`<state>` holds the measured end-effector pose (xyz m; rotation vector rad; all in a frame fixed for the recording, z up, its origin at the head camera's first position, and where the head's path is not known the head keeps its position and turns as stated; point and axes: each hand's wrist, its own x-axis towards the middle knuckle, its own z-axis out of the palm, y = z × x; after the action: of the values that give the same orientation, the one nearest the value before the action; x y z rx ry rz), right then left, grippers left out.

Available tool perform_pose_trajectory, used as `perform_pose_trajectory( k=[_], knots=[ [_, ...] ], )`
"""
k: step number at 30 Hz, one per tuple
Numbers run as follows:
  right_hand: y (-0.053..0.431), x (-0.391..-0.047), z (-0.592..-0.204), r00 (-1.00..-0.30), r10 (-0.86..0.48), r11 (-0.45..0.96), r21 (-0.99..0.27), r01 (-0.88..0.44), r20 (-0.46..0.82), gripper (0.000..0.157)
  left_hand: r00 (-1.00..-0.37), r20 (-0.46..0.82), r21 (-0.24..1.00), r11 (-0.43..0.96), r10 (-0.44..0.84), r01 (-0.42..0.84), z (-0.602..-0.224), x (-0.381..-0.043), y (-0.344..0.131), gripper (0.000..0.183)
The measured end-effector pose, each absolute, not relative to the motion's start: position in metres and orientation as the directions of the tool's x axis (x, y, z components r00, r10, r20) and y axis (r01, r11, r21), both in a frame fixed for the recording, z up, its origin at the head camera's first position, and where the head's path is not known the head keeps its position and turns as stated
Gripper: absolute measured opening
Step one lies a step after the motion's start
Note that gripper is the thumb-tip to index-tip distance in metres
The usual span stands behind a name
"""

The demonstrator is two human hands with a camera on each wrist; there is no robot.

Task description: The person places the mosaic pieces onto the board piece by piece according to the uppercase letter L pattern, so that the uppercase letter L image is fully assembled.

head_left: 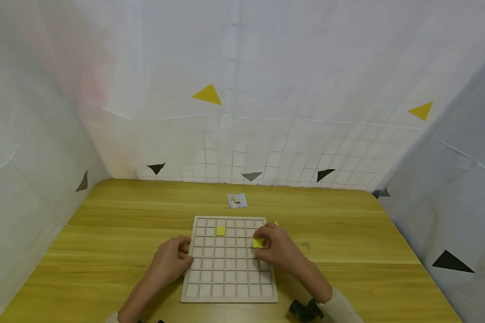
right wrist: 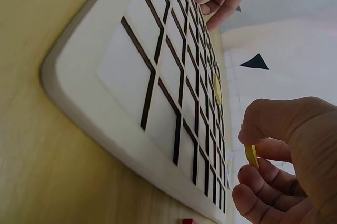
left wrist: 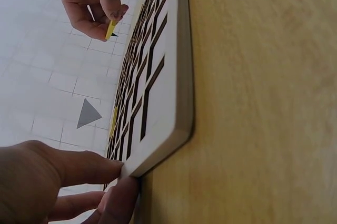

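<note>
Head view: your right hand [head_left: 280, 249] pinches a yellow tile [head_left: 257, 242] over the right side of the board [head_left: 230, 264], thumb and finger nearly closed. Your left hand [head_left: 170, 260], fingers curled, grips its left edge. Risk: tilted release could drop the tile crooked; slack left grip could let the board slide.

Card [head_left: 237, 200], print too small to read; red object [right wrist: 188, 221] cut by lower edge; yellow tile [head_left: 257, 243] partly hidden in right grip [head_left: 280, 247].
</note>
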<state>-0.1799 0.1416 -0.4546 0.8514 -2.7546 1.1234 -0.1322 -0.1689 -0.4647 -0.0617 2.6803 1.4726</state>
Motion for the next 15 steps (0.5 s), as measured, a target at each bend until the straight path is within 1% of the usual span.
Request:
perform_pose_trajectory(
  k=[3, 11, 15],
  knots=[
    [0.138, -0.180, -0.454, -0.852, -0.472, 0.588, -0.639, -0.496, 0.227, 0.027, -0.996, -0.093, 0.840, 0.537, 0.004, -0.076, -0.465, -0.132, -0.169, 0.047],
    [0.132, -0.183, -0.457, -0.818, -0.508, 0.553, -0.627, -0.549, 0.268, 0.026, -0.995, -0.097, 0.838, 0.540, 0.003, -0.080, -0.465, -0.132, -0.169, 0.047],
    [0.128, -0.182, -0.457, -0.817, -0.511, 0.554, -0.624, -0.551, 0.267, 0.025, -0.996, -0.093, 0.842, 0.534, 0.006, -0.075, -0.465, -0.133, -0.169, 0.047]
  ],
)
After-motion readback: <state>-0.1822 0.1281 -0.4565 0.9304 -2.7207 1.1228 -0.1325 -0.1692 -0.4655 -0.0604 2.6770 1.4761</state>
